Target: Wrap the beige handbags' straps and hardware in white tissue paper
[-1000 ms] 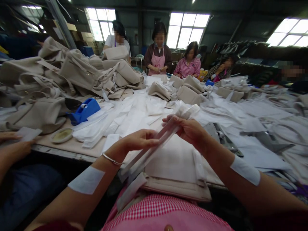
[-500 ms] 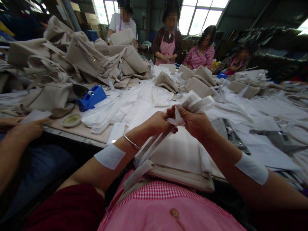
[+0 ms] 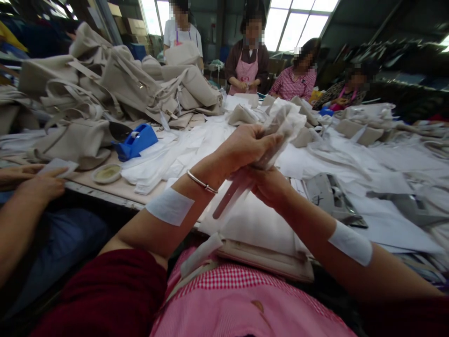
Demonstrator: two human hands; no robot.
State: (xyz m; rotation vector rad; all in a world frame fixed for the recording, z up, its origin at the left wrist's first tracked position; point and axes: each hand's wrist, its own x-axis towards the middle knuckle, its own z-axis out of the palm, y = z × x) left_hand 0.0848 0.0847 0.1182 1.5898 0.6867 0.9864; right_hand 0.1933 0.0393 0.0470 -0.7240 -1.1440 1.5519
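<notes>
My left hand (image 3: pixel 245 147) is closed round a beige strap (image 3: pixel 282 122) folded up in thin white wrapping, its thumb lying along the bundle. Below it, my right hand (image 3: pixel 269 185) grips the same bundle from underneath; part of its fingers is hidden. One loose end of the strap hangs down toward the left in its wrapping. Directly under my hands a beige bag (image 3: pixel 266 262) lies at the table edge, with white sheeting (image 3: pixel 245 224) over its upper part. A short wrapped strap end (image 3: pixel 201 255) sticks out at the bag's near left.
Beige bags (image 3: pixel 122 79) are heaped at back left. A blue tape dispenser (image 3: pixel 136 142) and a small round dish (image 3: pixel 106 173) stand at left, near a co-worker's hands (image 3: pixel 44 182). A grey tape dispenser (image 3: pixel 333 196) sits at right. Several people work across the table.
My left hand has moved up and over the wrapped strap, while my right hand has dropped below it. The bundle now stands more upright. The neighbouring co-worker's hands have shifted slightly.
</notes>
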